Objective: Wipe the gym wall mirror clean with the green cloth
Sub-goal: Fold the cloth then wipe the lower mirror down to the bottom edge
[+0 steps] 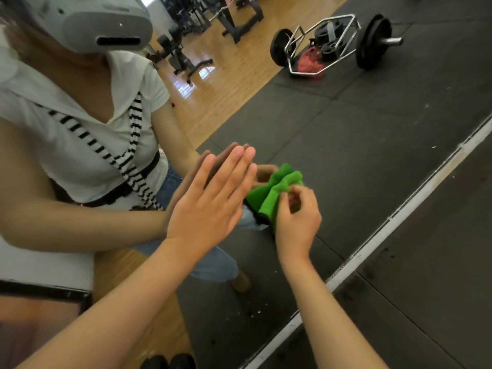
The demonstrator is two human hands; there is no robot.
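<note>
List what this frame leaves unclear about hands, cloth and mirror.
Head view:
- Bunched green cloth: lower part hidden behind the right hand.
- Left hand: palm hidden by its own back.
- Large wall mirror: cut off by frame edges; smears too faint to judge.
- Red bundle in the reflection: too small to identify.

Soft matt green cloth (278, 194); glossy mirror (346, 161); matt rubbery floor mat (426, 275).
</note>
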